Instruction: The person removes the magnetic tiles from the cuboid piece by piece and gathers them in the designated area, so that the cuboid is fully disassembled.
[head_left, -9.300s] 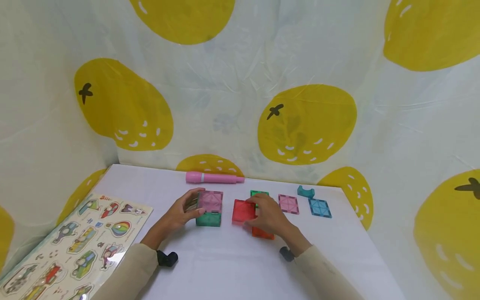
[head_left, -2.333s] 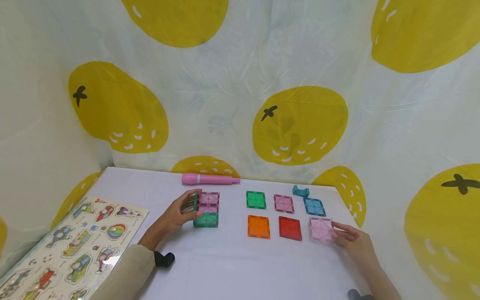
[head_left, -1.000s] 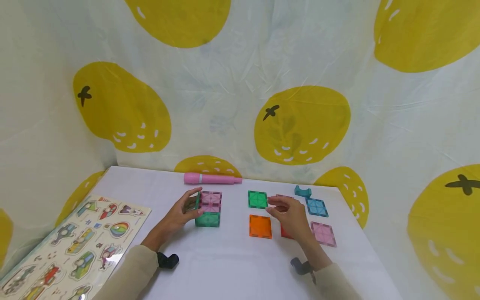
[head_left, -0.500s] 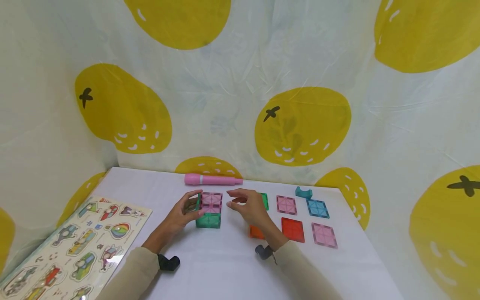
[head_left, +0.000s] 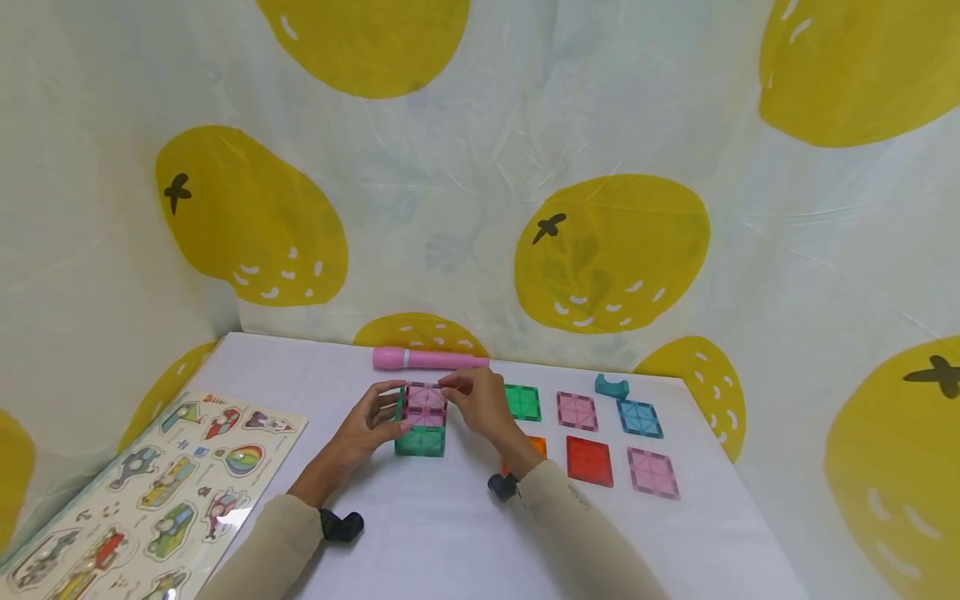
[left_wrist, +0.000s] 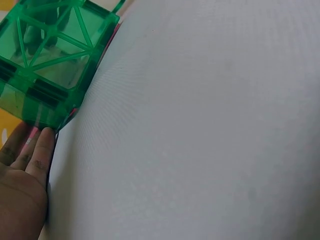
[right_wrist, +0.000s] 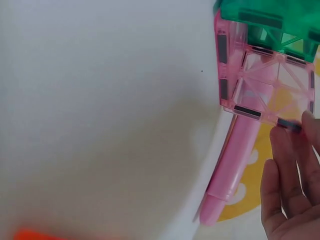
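Note:
A small box of translucent magnetic tiles stands in the middle of the table, with a green tile [head_left: 422, 442] facing me and a pink tile [head_left: 425, 398] above it. My left hand [head_left: 367, 427] grips the box from its left side, thumb in front and fingers behind. In the left wrist view, the fingers of the left hand [left_wrist: 30, 185] touch the green side. My right hand [head_left: 483, 406] pinches the right edge of the pink tile between thumb and fingertips. The right wrist view shows the right hand [right_wrist: 295, 205] at that tile's corner.
To the right lie flat tiles: green [head_left: 523, 402], pink [head_left: 577, 411], blue [head_left: 640, 418], orange [head_left: 528, 454], red [head_left: 588, 461] and pale pink [head_left: 653, 472]. A teal curved block [head_left: 612, 387], a pink toy microphone [head_left: 427, 359] and a picture puzzle board [head_left: 172, 483] surround them.
Earlier, the right hand held the stacked red tile; then tiles were spread out, the pale pink one set down last at right. The right hand moved left to the box. The left hand stayed.

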